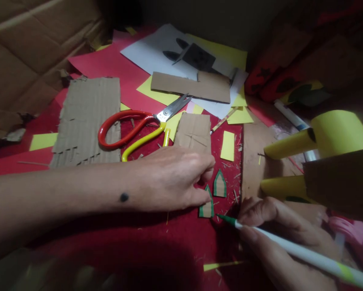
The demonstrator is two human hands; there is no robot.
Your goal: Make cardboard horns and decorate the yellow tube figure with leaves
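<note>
My right hand point(278, 230) grips a white felt-tip pen point(296, 246) with a green tip. That tip sits just right of a small pointed cardboard piece point(206, 211) with green edging; I cannot tell if they touch. With its fingers curled, my left hand point(175, 178) presses a thumb onto this piece and hides part of it. A second pointed piece point(220, 184), edged in green all round, lies just beyond. Behind the left hand are scissors point(163, 116) with one red and one yellow handle, blades pointing away. A cardboard strip point(194, 129) lies beside them.
Corrugated cardboard point(88, 117) lies at left on the red cloth point(132, 246). Farther back are white paper point(145, 52), red paper point(102, 66) and a notched cardboard piece point(187, 87). At right stand yellow paper tubes point(287, 143) beside pink tape point(345, 228). Cardboard scraps litter the cloth.
</note>
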